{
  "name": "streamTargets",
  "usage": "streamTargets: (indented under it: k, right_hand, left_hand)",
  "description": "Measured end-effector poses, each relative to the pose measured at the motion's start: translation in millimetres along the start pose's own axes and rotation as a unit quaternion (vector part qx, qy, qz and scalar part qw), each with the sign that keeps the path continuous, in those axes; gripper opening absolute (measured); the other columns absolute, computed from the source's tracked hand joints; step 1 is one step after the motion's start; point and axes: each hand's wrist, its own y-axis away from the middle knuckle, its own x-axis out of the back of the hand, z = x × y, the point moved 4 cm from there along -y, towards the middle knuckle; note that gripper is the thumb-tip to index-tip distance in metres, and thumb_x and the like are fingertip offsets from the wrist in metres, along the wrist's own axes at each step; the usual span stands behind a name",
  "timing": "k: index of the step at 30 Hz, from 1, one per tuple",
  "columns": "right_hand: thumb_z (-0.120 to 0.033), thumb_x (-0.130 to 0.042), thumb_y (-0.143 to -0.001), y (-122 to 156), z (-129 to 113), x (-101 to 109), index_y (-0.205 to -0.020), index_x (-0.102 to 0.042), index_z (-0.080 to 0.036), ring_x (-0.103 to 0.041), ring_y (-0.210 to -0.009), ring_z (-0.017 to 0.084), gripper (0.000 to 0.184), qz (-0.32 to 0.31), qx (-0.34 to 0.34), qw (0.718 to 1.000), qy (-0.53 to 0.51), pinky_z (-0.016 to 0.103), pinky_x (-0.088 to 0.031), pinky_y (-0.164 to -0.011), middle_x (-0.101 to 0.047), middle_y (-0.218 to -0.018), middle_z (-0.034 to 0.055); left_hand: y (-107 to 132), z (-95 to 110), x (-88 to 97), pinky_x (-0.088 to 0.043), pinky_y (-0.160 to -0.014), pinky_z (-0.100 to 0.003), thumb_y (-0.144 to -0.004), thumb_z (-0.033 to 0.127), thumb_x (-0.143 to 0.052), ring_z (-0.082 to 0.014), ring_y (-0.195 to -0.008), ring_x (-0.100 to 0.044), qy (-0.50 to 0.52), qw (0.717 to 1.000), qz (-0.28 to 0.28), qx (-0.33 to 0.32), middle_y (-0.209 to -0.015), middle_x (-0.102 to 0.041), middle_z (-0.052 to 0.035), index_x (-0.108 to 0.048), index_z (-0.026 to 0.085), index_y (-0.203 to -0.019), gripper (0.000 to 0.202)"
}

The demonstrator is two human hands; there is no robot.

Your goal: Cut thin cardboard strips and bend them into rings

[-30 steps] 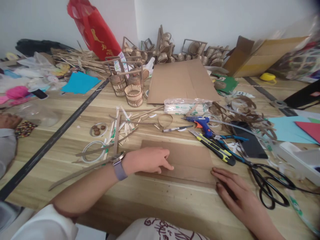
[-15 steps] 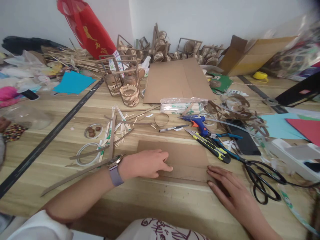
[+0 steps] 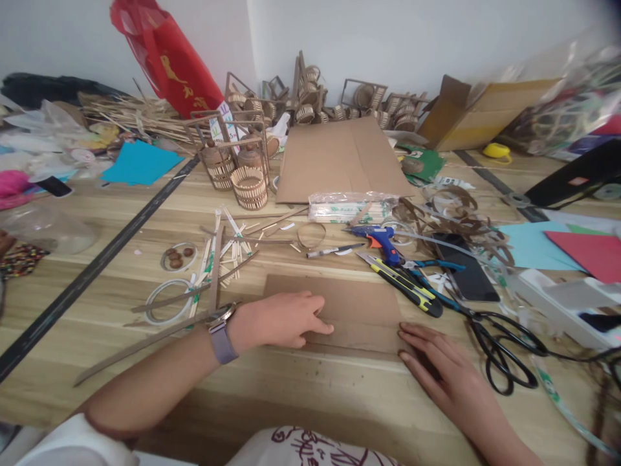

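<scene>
- The brown cardboard sheet lies flat on the tabletop, close before the person.
- The left hand rests on it, fingers loosely curled, gripping nothing.
- The right hand lies spread flat, fingertips at the near right corner.
- Even, firm pressure from both ends should stop it sliding.

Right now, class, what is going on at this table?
A person has both hands on a flat cardboard sheet lying on the table. The left hand rests on its left part, the right hand flat at its near right corner. A knife, glue gun and scissors lie untouched to the right.
</scene>
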Motion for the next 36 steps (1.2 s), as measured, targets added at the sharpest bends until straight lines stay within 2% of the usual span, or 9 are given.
streamTargets:
  k: [6, 15, 36]
  right_hand:
    - [-0.036, -0.055, -0.098, 1.3, 1.4, -0.5, -0.112, -0.066, -0.023, -0.072, -0.099, 0.022, 0.022, -0.003, -0.007, 1.0, -0.004, 0.037, -0.058, -0.085, -0.075, -0.107, 0.0079]
    - [-0.037, -0.056, -0.097, 4.3, 4.8, -3.2, -0.111, -0.067, -0.024, -0.072, -0.101, 0.024, 0.022, -0.006, -0.023, 1.0, -0.019, 0.038, -0.058, -0.086, -0.076, -0.109, 0.0084]
    - [-0.037, -0.052, -0.099, 0.7, 2.3, -1.0, -0.112, -0.065, -0.023, -0.072, -0.099, 0.023, 0.023, -0.008, -0.004, 1.0, -0.001, 0.038, -0.058, -0.083, -0.075, -0.108, 0.009]
  left_hand:
    - [-0.1, -1.0, 0.8, -0.041, -0.07, -0.029, -0.091, 0.022, -0.068, -0.0208, -0.093, -0.056, 0.006, 1.0, -0.004, 0.005, -0.106, -0.056, -0.0053, -0.057, 0.03, -0.141, 0.052]
    - [-0.9, -2.0, -2.8, -0.041, -0.07, -0.028, -0.089, 0.019, -0.067, -0.0208, -0.091, -0.056, 0.017, 1.0, 0.021, -0.002, -0.103, -0.056, -0.0051, -0.06, 0.029, -0.137, 0.05]
    - [-1.7, -2.4, 4.5, -0.042, -0.075, -0.029, -0.093, 0.024, -0.067, -0.0215, -0.098, -0.058, 0.021, 0.999, -0.032, 0.016, -0.11, -0.057, -0.0057, -0.057, 0.033, -0.141, 0.05]
